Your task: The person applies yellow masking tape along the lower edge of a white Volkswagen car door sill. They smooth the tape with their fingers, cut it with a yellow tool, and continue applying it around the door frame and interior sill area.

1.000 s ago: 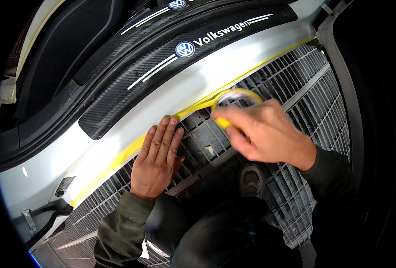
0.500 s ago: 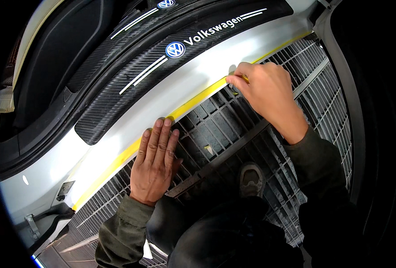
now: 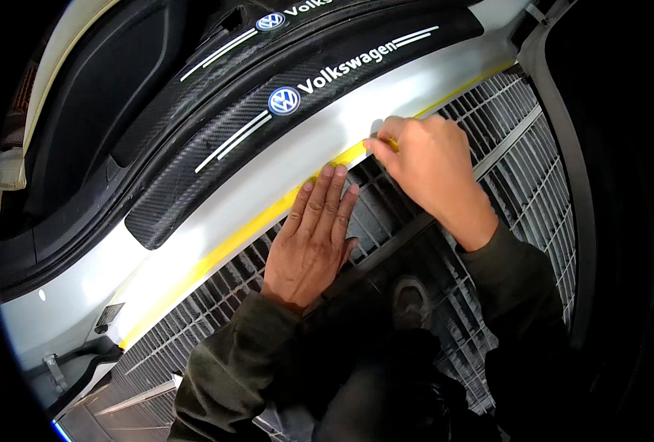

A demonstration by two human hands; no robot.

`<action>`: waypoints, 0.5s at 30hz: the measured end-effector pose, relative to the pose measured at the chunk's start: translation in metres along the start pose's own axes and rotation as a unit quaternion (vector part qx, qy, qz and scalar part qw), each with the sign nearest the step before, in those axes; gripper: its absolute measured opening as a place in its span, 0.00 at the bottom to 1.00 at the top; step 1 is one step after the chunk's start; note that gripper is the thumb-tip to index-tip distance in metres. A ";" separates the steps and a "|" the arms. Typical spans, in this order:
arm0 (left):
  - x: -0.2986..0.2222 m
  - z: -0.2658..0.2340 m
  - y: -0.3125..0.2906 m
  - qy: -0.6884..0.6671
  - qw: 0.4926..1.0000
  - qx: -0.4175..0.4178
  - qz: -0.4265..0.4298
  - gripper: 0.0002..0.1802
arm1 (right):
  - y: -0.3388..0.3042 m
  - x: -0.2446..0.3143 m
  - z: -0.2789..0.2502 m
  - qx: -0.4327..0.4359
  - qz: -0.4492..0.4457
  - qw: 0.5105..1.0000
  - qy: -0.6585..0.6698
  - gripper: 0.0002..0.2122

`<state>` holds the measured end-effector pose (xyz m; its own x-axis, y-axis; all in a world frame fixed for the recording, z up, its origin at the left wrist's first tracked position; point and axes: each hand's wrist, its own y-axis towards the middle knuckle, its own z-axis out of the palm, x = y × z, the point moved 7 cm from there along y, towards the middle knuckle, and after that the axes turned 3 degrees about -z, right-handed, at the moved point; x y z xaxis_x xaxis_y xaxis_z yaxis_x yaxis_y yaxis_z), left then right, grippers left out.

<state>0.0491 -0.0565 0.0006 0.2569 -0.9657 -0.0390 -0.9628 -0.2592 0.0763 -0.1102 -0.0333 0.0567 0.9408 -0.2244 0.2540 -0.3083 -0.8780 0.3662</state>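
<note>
A strip of yellow masking tape (image 3: 257,222) runs along the lower edge of the white car door sill (image 3: 194,256). My left hand (image 3: 309,239) lies with its fingers stretched out, their tips pressing on the tape near the middle of the sill. Farther right and a little higher, my right hand (image 3: 430,158) pinches the tape between thumb and forefinger at the sill's edge. The other fingers of that hand are curled in, and the pinched piece is mostly hidden. Yellow tape also shows beyond the right hand, toward the far right end.
Above the tape, a black carbon-patterned scuff plate (image 3: 231,144) covers the sill's upper part. Below lies a metal floor grating (image 3: 522,169), with my shoe (image 3: 411,302) on it. A dark door edge (image 3: 566,140) curves down the right side; a door hinge (image 3: 55,372) sits lower left.
My left hand has slid up and right along the tape, closer to my right hand. The right hand keeps its pinch and sits slightly lower and left in the view.
</note>
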 end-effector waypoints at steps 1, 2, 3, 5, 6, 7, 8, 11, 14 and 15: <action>0.001 0.000 0.004 -0.001 1.000 -0.004 -0.006 0.42 | 0.000 0.001 0.000 0.012 -0.009 1.000 0.004 0.09; 0.001 0.001 0.005 0.011 1.000 -0.005 -0.007 0.41 | -0.001 0.001 -0.001 0.023 -0.017 1.000 0.003 0.09; 0.000 0.000 0.007 0.007 1.000 0.000 -0.004 0.40 | -0.003 0.002 -0.006 0.033 -0.023 0.999 0.000 0.10; 0.000 0.001 0.008 0.002 1.000 0.016 -0.008 0.38 | -0.011 0.008 -0.020 0.092 -0.020 0.995 0.013 0.18; 0.001 0.002 0.007 -0.004 1.000 0.016 -0.017 0.39 | -0.019 0.010 -0.021 0.120 -0.033 0.988 0.091 0.18; 0.003 0.002 0.005 0.004 1.000 0.021 -0.022 0.39 | -0.026 0.013 -0.021 0.148 -0.046 0.974 0.168 0.19; 0.001 -0.001 0.008 0.008 1.000 0.020 -0.018 0.39 | -0.032 0.018 -0.031 0.132 -0.081 0.952 0.266 0.19; -0.002 -0.005 0.009 0.011 1.000 0.015 -0.015 0.38 | -0.034 0.011 -0.046 0.127 -0.094 0.928 0.338 0.18; 0.001 -0.001 0.005 -0.004 1.000 0.016 -0.022 0.39 | -0.030 -0.022 -0.034 0.084 -0.054 0.963 0.250 0.14; 0.000 0.001 0.006 -0.004 1.000 0.021 -0.023 0.41 | -0.029 -0.034 -0.039 0.054 -0.048 0.981 0.179 0.12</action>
<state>0.0430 -0.0580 -0.0003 0.2998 -0.9527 -0.0500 -0.9529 -0.3015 0.0325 -0.1388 0.0161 0.0730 0.8485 0.0069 0.5291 -0.1862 -0.9320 0.3109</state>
